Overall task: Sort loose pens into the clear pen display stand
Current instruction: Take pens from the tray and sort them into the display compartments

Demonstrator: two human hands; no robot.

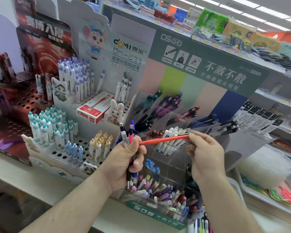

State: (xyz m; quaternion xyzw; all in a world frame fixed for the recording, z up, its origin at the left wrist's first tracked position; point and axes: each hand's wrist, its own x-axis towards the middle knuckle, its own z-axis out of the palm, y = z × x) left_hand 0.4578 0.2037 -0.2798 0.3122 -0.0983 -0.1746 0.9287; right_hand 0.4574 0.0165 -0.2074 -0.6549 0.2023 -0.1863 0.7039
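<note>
Stationery shelf, DOMI DM-633 sign, left hand gripping pens, right hand fingers pinching red pen

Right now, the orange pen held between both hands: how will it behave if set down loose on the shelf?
The orange pen looks slim and round, so it would probably roll. It spans straight from the left hand to the right hand without sagging, so likely stiff. Pinched only at its end by the right fingertips, it seems light.

My white shelf carried the clear pen display stand at its front edge, a white holed pen rack just left, a red rack beyond.
</note>
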